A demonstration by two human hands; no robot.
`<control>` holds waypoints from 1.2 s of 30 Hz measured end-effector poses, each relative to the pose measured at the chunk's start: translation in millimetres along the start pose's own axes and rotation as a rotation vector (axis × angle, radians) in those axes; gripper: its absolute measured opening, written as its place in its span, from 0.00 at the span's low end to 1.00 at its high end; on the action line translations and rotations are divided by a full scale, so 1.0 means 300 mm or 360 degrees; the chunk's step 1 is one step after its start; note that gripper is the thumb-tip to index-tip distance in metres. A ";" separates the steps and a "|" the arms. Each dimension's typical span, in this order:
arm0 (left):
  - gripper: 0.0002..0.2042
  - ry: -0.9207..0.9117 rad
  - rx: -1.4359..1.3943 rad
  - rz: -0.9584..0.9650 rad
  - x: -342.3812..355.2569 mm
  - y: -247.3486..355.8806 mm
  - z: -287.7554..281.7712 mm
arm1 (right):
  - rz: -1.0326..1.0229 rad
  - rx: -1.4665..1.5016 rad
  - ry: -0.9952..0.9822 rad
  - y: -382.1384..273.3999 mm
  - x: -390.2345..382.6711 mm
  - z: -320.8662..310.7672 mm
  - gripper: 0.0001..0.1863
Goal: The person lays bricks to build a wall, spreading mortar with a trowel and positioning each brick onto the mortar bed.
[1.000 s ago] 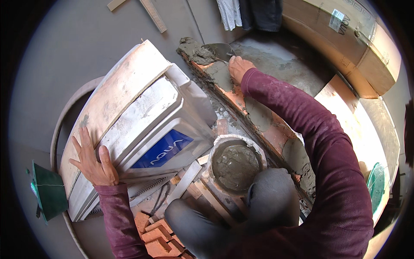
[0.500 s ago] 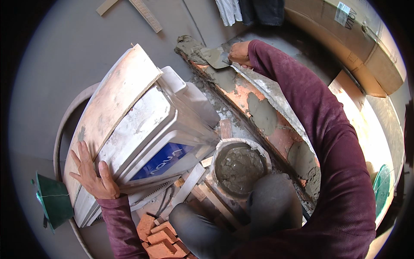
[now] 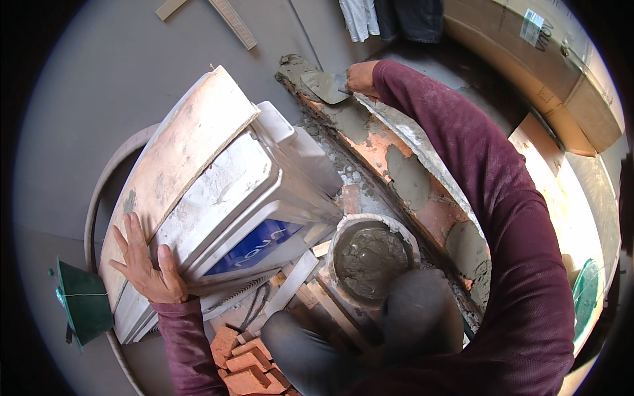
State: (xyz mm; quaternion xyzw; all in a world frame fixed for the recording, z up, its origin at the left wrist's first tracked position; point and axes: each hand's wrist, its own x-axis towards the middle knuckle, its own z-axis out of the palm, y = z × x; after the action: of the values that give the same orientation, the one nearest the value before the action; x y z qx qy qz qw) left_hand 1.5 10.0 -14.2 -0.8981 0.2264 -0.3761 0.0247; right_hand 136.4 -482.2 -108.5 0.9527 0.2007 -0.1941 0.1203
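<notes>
My right hand (image 3: 362, 78) is closed round the handle of a pointing trowel, whose flat blade (image 3: 325, 87) lies against grey mortar at the far end of a low brick wall (image 3: 376, 149). Patches of wet mortar (image 3: 407, 177) cover parts of the wall's top, with bare orange brick between them. At the left, my left hand (image 3: 152, 267) rests with spread fingers on a wooden board (image 3: 188, 129). That board lies on a tall white plastic-bodied appliance (image 3: 231, 175) with a blue panel. A round bucket (image 3: 335, 277) of mortar stands by my knees.
Red bricks (image 3: 249, 362) are stacked beside my leg, near wooden strips (image 3: 337, 310). Green buckets hang or stand at far left (image 3: 84, 303) and far right (image 3: 586, 297). A large cardboard box (image 3: 528, 59) fills the upper right. Clothes (image 3: 409, 20) hang at the top.
The trowel and my right hand have shifted slightly left, toward the wall's far end. My left hand stays on the board. The whole view has shifted a little.
</notes>
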 end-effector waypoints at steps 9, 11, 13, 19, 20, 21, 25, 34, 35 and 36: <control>0.28 -0.0005 -0.0045 -0.0013 0.003 0.009 0.012 | 0.0074 0.1664 0.0396 0.027 -0.264 0.192 0.18; 0.28 -0.0008 -0.0031 -0.0022 0.001 0.006 0.011 | 0.0293 0.1758 0.0410 -0.004 -0.311 0.257 0.19; 0.29 -0.0027 -0.0012 -0.0029 0.008 0.013 0.004 | 0.0384 0.2045 0.0263 -0.032 -0.369 0.182 0.19; 0.29 -0.0100 -0.0013 -0.0061 0.015 0.028 -0.011 | 0.0475 0.2860 0.0179 0.243 -0.075 0.191 0.15; 0.29 -0.0101 0.0009 -0.0037 0.014 0.027 -0.003 | 0.0427 0.2958 0.0108 0.263 -0.026 0.179 0.14; 0.29 -0.0104 0.0012 -0.0021 0.014 0.024 0.003 | 0.0438 0.2983 0.0113 0.280 -0.003 0.186 0.15; 0.30 -0.0136 -0.0013 -0.0053 0.020 0.050 0.001 | 0.0365 0.3132 -0.0133 0.291 0.057 0.268 0.16; 0.29 0.0036 -0.0139 -0.0013 0.022 0.036 0.021 | 0.0429 0.2522 0.0040 0.048 -0.614 0.235 0.16; 0.28 0.0061 -0.0135 0.0004 0.017 0.030 0.023 | 0.0369 0.2300 0.0079 -0.008 -0.685 0.198 0.15; 0.28 0.0082 -0.0124 0.0016 0.012 0.020 0.024 | 0.0296 0.2077 0.0113 -0.067 -0.745 0.159 0.14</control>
State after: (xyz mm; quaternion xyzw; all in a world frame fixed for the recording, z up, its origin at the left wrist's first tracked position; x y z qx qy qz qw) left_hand 6.5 2.3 -18.2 -0.8873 0.2459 -0.3900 -0.0142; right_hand -76.2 -553.9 -60.9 0.8492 -0.0375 -0.2331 -0.4723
